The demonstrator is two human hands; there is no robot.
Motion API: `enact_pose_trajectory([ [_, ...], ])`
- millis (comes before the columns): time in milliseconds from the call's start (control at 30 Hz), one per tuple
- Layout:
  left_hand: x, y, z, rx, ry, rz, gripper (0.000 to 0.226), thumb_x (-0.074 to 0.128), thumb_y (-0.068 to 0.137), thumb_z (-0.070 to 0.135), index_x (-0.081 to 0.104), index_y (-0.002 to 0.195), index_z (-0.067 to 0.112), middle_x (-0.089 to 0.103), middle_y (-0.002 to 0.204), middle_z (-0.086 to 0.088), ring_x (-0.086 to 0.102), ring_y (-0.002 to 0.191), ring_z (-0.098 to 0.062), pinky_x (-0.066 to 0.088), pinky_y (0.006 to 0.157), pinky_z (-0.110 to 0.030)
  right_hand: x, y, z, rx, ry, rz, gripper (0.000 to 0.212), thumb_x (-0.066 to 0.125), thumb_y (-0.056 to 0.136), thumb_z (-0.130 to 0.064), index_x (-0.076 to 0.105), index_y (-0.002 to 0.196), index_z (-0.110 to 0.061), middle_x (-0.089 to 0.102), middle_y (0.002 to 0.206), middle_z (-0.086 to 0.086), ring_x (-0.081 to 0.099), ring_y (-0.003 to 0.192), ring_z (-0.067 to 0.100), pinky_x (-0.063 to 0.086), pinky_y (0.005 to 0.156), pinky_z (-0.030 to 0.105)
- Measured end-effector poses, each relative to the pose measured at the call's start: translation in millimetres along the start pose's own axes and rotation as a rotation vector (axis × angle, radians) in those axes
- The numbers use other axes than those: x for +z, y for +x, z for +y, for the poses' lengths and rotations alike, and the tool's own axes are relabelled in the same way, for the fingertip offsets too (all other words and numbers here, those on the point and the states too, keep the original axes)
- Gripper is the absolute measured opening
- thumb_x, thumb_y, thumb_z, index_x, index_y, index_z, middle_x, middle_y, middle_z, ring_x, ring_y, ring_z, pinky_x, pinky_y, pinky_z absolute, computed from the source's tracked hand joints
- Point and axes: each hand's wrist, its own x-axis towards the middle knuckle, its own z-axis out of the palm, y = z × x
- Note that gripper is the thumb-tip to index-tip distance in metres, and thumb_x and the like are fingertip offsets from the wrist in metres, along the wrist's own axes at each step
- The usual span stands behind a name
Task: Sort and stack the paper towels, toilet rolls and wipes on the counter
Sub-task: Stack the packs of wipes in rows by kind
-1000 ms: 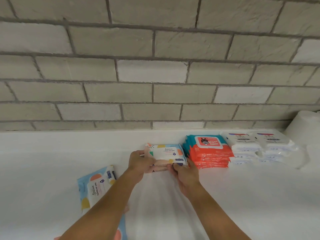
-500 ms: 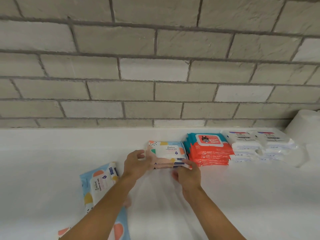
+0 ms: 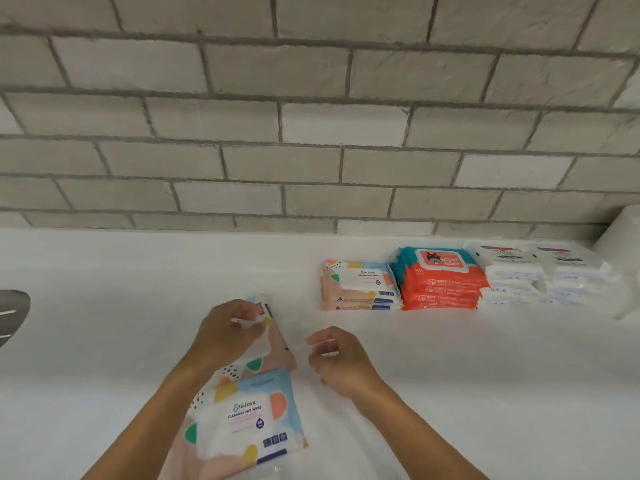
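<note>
Steel of a sink rim [image 3: 12, 311] shows far left of the orange wipes stack [image 3: 441, 282]; left hand [image 3: 227, 332], left of and nearer than that stack, grips the far end of a pastel wipes pack [image 3: 273, 344] on the white counter [image 3: 485, 375]; a second pastel pack [image 3: 242, 424] lies nearer still, overlapping it; right hand [image 3: 341, 358] hovers released, fingers curled, holding nothing; two stacked pastel packs [image 3: 360, 285] touch the orange stack's left side; white wipes packs [image 3: 536, 275] sit just right of it; a paper roll [image 3: 623, 233] stands beyond those.
</note>
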Motion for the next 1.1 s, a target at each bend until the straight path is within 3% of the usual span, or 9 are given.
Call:
enact_pose_trajectory([
  [100, -21, -15, -18, -0.02, 0.154, -0.103, 0.019, 0.077, 0.08, 0.021, 0.069, 0.097, 0.026, 0.067, 0.102, 0.01, 0.063, 0.089, -0.007, 0.044, 0.072, -0.021, 15, -14, 5, -0.084, -0.172, -0.113, 0.025, 0.072, 0.084, -0.021, 0.062, 0.107, -0.025, 0.056, 0.094, -0.015, 0.057, 0.086, 0.007, 0.047, 0.072, 0.016],
  [200, -39, -28, -30, -0.015, 0.363, -0.19, 0.029, 0.078, 0.079, 0.032, 0.067, 0.105, 0.027, 0.065, 0.102, 0.012, 0.059, 0.086, -0.002, 0.041, 0.068, -0.012, 28, -27, 9, -0.2, -0.257, -0.208, 0.037, 0.081, 0.077, -0.022, 0.057, 0.103, -0.031, 0.053, 0.103, -0.013, 0.052, 0.087, 0.001, 0.042, 0.073, 0.006],
  [333, -51, -41, -36, -0.032, 0.523, -0.289, 0.039, 0.077, 0.077, 0.048, 0.064, 0.108, 0.027, 0.061, 0.106, 0.011, 0.057, 0.089, -0.003, 0.039, 0.066, -0.008, 39, -43, 14, -0.253, -0.431, -0.205, 0.052, 0.084, 0.072, -0.029, 0.054, 0.114, -0.039, 0.043, 0.12, 0.0, 0.047, 0.114, 0.018, 0.037, 0.095, 0.016],
  [467, -48, -50, -37, -0.02, 0.591, -0.404, 0.049, 0.078, 0.074, 0.05, 0.06, 0.114, 0.03, 0.055, 0.105, 0.015, 0.055, 0.098, -0.004, 0.042, 0.079, -0.012, 45, -55, 22, -0.334, -0.554, -0.166, 0.063, 0.079, 0.076, -0.036, 0.052, 0.133, -0.033, 0.037, 0.124, 0.0, 0.034, 0.119, 0.021, 0.03, 0.099, 0.018],
  [533, -44, -53, -34, -0.013, 0.609, -0.426, 0.054, 0.078, 0.072, 0.055, 0.056, 0.116, 0.033, 0.054, 0.109, 0.014, 0.054, 0.098, -0.005, 0.044, 0.076, -0.013, 47, -58, 25, -0.348, -0.581, -0.133, 0.063, 0.077, 0.077, -0.04, 0.051, 0.134, -0.034, 0.037, 0.127, 0.0, 0.032, 0.12, 0.02, 0.032, 0.102, 0.021],
  [800, -40, -58, -21, 0.088, 0.588, -0.457, 0.041, 0.081, 0.069, 0.053, 0.063, 0.101, 0.034, 0.059, 0.1, 0.017, 0.06, 0.088, -0.002, 0.047, 0.062, -0.011, 49, -64, 33, -0.366, -0.571, -0.063, 0.063, 0.075, 0.077, -0.041, 0.049, 0.134, -0.036, 0.039, 0.128, -0.001, 0.033, 0.12, 0.019, 0.032, 0.099, 0.022],
  [933, -43, -56, -19, 0.089, 0.584, -0.486, 0.039, 0.083, 0.066, 0.054, 0.071, 0.091, 0.027, 0.068, 0.094, 0.015, 0.065, 0.085, -0.003, 0.058, 0.072, -0.022, 48, -65, 34, -0.367, -0.524, -0.064, 0.062, 0.076, 0.077, -0.038, 0.049, 0.132, -0.04, 0.041, 0.125, -0.004, 0.034, 0.117, 0.017, 0.033, 0.099, 0.021],
  [1100, -39, -59, -17, 0.106, 0.588, -0.496, 0.037, 0.079, 0.071, 0.052, 0.065, 0.096, 0.028, 0.063, 0.098, 0.012, 0.062, 0.09, -0.004, 0.055, 0.073, -0.02, 45, -66, 37, -0.344, -0.408, -0.052, 0.058, 0.076, 0.076, -0.029, 0.048, 0.126, -0.04, 0.042, 0.119, -0.007, 0.036, 0.114, 0.013, 0.031, 0.091, 0.015],
])
